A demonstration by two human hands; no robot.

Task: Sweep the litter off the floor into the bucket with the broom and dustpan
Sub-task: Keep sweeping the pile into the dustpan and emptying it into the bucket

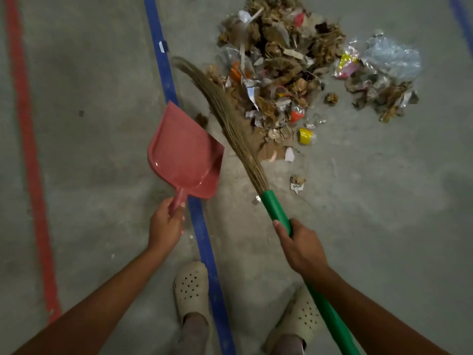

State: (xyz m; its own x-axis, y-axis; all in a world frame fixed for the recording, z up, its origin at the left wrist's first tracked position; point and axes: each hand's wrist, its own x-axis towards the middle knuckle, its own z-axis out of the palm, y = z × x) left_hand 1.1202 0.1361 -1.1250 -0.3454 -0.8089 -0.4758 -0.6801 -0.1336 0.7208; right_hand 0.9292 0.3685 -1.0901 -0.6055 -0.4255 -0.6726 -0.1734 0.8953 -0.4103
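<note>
My left hand (165,224) grips the handle of a pink dustpan (183,152), which is empty and points away from me. My right hand (300,247) grips the green handle of a grass broom (230,116). Its brown bristles reach up and to the left, along the left edge of a big litter pile (276,62) of crumpled brown paper, wrappers and cardboard. A smaller litter heap (381,78) with clear plastic lies to the right. A yellow scrap (305,136) and a small paper scrap (297,184) lie nearer to me. No bucket is in view.
The grey concrete floor carries a blue tape line (202,226) running between my feet and a red tape line (30,160) at the left. My two beige clogs (192,288) stand at the bottom of the view.
</note>
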